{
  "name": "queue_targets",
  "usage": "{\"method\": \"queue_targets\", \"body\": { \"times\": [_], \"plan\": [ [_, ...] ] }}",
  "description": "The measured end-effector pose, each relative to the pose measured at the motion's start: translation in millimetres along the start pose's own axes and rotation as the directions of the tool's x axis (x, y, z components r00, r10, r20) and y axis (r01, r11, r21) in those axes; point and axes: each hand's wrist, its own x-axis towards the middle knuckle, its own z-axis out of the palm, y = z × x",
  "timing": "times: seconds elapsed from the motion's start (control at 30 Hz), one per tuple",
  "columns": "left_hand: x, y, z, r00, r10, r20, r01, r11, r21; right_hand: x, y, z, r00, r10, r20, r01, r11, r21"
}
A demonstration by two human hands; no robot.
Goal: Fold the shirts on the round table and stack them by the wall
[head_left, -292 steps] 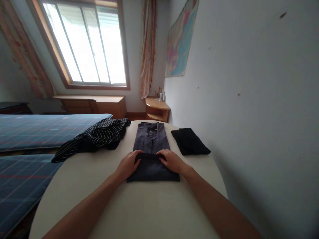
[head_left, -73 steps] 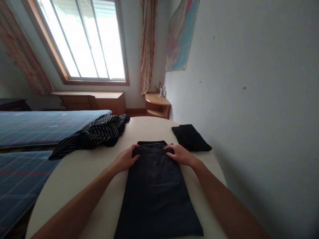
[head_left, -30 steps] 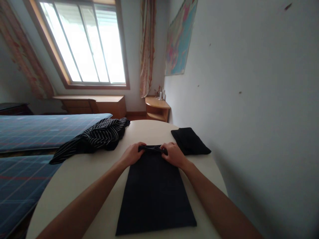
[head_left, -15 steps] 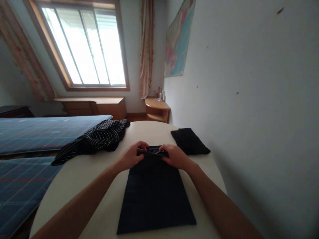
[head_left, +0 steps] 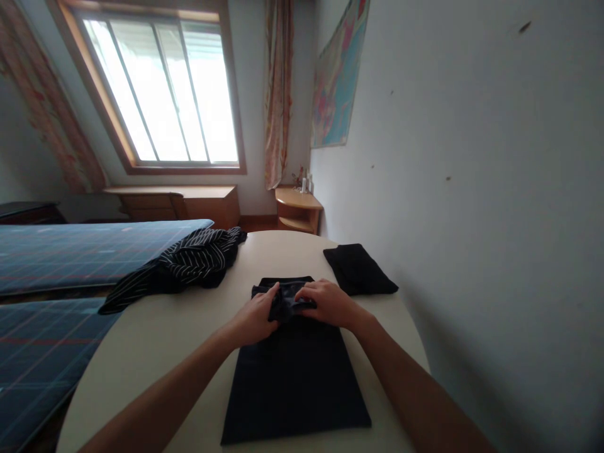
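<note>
A dark navy cloth (head_left: pixel 297 384), laid out as a long flat panel, rests on the cream round table (head_left: pixel 283 245). At its far end the fabric is bunched and partly turned back. My left hand (head_left: pixel 257 318) pinches the bunched part, thumb on top and fingers beneath. On the right side of the same end, my right hand (head_left: pixel 325 302) has its fingers closed on the cloth's edge. A folded black cloth (head_left: pixel 361 269) lies beyond my right hand, touched by neither hand.
A crumpled black garment with white stripes (head_left: pixel 198 258) lies over the table's left edge. Blue plaid mattresses (head_left: pixel 94 251) are beside the table at the left. A bare wall (head_left: pixel 495 220) stands close on the right.
My left hand has moved nearer to me, pulling part of the far end back over the panel. My right hand has shifted slightly nearer too.
</note>
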Motion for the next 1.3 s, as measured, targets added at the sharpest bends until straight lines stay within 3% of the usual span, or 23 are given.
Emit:
{"method": "queue_targets", "body": {
  "times": [0.23, 0.47, 0.67, 0.87, 1.0, 1.13, 1.3],
  "plan": [
    [-9, 16, 8.2, 1.0, 0.013, -0.006, -0.013, 0.997, 0.072, 1, -2, -2, 0.997, 0.051, -0.052, -0.053, 0.998, -0.027],
    [0, 24, -24.9, 0.993, 0.036, -0.113, -0.036, 0.999, -0.001, 3, -10, -6, 0.977, 0.164, -0.137, -0.137, 0.973, 0.184],
    [9, 32, -47.2, 0.98, 0.127, -0.155, -0.142, 0.985, -0.093, 12, -15, -17, 0.972, 0.223, -0.076, -0.179, 0.907, 0.381],
    [13, 32, -55.3, 0.969, 0.146, -0.201, -0.169, 0.98, -0.102, 21, 2, -26, 0.974, 0.222, 0.053, -0.221, 0.862, 0.457],
    [22, 16, -56.9, 0.949, 0.046, -0.313, -0.096, 0.984, -0.147, 28, 20, -28, 0.959, 0.244, 0.147, -0.285, 0.839, 0.464],
    [35, -14, -43.3, 0.923, -0.028, -0.384, -0.082, 0.961, -0.266, 34, 33, -18, 0.955, 0.231, 0.185, -0.291, 0.844, 0.45],
    [43, -40, -24.9, 0.939, -0.186, -0.289, -0.02, 0.809, -0.588, 40, 38, 1, 0.968, 0.22, 0.122, -0.251, 0.87, 0.424]
  ]
}}
